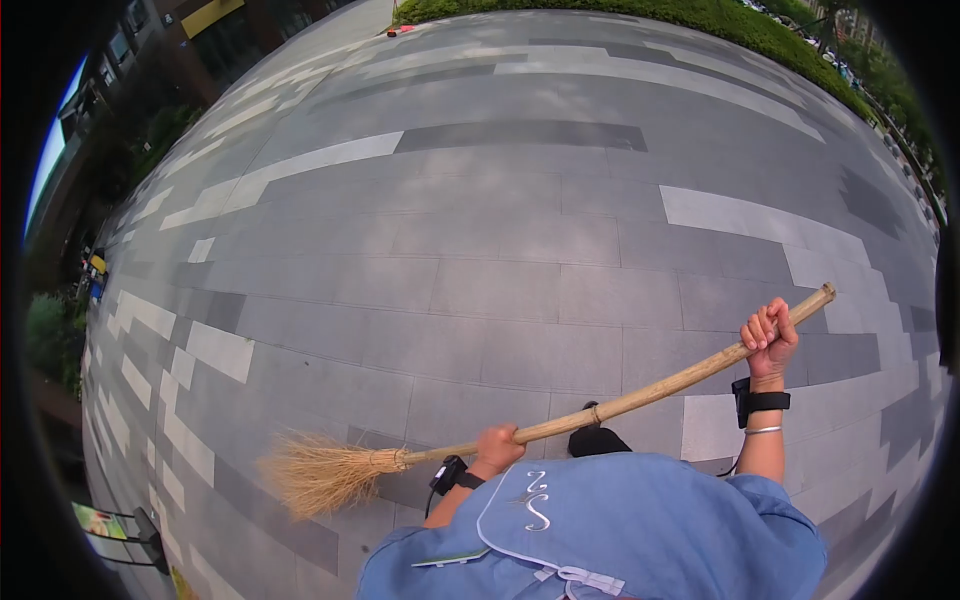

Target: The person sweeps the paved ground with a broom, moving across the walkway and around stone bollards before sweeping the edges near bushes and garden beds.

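A straw broom [640, 393] with a long bamboo handle slants across the front of my body. My right hand [770, 330] is closed around the handle close to its upper end, out to the right. Lower down, my left hand [499, 447] grips the same handle a short way above the bristles. The broom head [330, 472] fans out to the left, over the grey paving. Both wrists carry black strapped devices, and a thin bracelet circles the right forearm. Part of a dark shoe [597, 440] shows beneath the handle.
Grey and pale paving slabs [490, 290] spread out ahead. A green hedge [640, 12] borders the far side, with a small red object [400, 29] near its left end. Buildings and shrubs line the left; a sign stand [125, 530] is at the lower left.
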### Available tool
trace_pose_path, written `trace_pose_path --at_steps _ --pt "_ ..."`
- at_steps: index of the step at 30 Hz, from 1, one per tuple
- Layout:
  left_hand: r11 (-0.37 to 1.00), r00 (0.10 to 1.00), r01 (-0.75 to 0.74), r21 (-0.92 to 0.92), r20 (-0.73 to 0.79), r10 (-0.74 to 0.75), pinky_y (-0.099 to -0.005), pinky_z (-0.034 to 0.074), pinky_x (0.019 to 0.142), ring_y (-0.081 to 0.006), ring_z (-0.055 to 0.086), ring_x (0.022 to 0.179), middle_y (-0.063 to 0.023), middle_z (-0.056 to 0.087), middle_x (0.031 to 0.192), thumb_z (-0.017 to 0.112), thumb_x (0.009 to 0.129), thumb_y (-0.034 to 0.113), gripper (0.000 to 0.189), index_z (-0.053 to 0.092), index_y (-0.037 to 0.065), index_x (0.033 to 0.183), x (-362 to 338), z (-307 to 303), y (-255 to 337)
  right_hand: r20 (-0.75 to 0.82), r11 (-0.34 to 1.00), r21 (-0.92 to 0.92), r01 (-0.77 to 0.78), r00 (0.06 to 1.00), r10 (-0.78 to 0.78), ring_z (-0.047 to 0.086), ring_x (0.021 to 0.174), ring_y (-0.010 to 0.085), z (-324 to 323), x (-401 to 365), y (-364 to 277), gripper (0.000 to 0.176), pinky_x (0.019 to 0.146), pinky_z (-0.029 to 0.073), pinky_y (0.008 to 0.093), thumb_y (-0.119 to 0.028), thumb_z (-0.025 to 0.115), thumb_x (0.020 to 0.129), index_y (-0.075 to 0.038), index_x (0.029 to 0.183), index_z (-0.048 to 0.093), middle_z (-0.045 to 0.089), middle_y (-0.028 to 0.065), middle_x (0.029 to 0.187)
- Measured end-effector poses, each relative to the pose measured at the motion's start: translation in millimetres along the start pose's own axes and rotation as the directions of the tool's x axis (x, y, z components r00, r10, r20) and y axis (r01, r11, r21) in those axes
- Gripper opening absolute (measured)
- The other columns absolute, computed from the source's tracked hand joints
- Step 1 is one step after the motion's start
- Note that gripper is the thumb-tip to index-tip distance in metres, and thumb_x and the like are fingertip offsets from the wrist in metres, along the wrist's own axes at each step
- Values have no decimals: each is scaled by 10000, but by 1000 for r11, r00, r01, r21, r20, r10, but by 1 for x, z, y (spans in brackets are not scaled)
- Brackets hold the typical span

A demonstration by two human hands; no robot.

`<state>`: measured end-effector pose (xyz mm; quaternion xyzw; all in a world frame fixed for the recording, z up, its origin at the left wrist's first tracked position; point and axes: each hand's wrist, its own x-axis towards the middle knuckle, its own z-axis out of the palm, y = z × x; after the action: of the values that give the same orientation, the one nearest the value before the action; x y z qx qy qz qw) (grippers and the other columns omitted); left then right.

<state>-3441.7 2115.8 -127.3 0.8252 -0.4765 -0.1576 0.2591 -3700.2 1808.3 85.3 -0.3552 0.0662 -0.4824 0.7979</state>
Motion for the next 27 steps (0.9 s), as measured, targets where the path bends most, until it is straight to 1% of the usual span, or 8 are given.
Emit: trace_pose_path --at_steps 4,7,10,14,15,21,24,27 --pt "984 982 -178 33 77 175 -411 436 515 -327 549 588 -125 563 610 600 553 134 92 555 66 596 100 17 37 -44 979 5 202 978 -202 319 374 89 -71 14 -32 212 363 316 233 -237 445 859 -59 743 450 326 -8 466" --pt "951 954 -287 114 129 272 -419 433 518 -332 549 606 -139 563 621 573 571 114 70 548 59 606 175 30 53 -65 961 2 278 959 -277 329 398 94 -93 39 -54 209 396 326 238 -237 454 855 -61 742 456 341 -2 492" --pt "940 943 -316 131 150 297 -434 427 562 -336 546 651 -151 564 675 540 587 96 68 546 54 641 231 36 47 -66 959 -67 276 958 -281 350 442 102 -92 48 -48 201 451 337 249 -236 476 845 -63 743 467 361 4 517" --pt "921 934 -327 211 217 282 -426 425 596 -332 539 698 -132 557 694 550 597 88 98 548 62 692 343 37 58 -28 956 -139 260 964 -266 375 509 113 -105 118 -41 186 527 340 265 -225 504 829 -67 733 482 384 7 542" --pt "909 925 -354 218 227 305 -423 426 600 -327 540 708 -129 557 699 548 604 85 93 545 61 694 314 31 49 -25 946 -160 282 957 -290 376 515 115 -86 74 -38 187 534 341 267 -225 505 829 -68 731 482 385 8 545" --pt "852 888 -443 280 268 374 -399 433 618 -308 543 743 -103 558 762 541 642 63 75 540 63 717 399 39 69 -104 895 -279 347 916 -387 388 547 130 -70 89 -34 187 578 346 293 -223 509 827 -71 721 480 400 16 565" --pt "825 867 -488 285 268 420 -411 421 687 -291 538 799 -91 554 798 542 649 55 89 552 80 734 457 44 88 -169 876 -319 361 888 -428 413 580 149 -59 106 -34 170 628 352 321 -211 506 826 -75 729 479 419 24 583" --pt "821 887 -454 347 260 381 -445 378 778 -252 522 869 -75 543 817 524 682 63 82 564 96 747 511 63 118 -304 857 -393 332 833 -462 434 613 162 -45 120 -37 145 690 355 352 -195 503 826 -80 746 469 433 29 605"
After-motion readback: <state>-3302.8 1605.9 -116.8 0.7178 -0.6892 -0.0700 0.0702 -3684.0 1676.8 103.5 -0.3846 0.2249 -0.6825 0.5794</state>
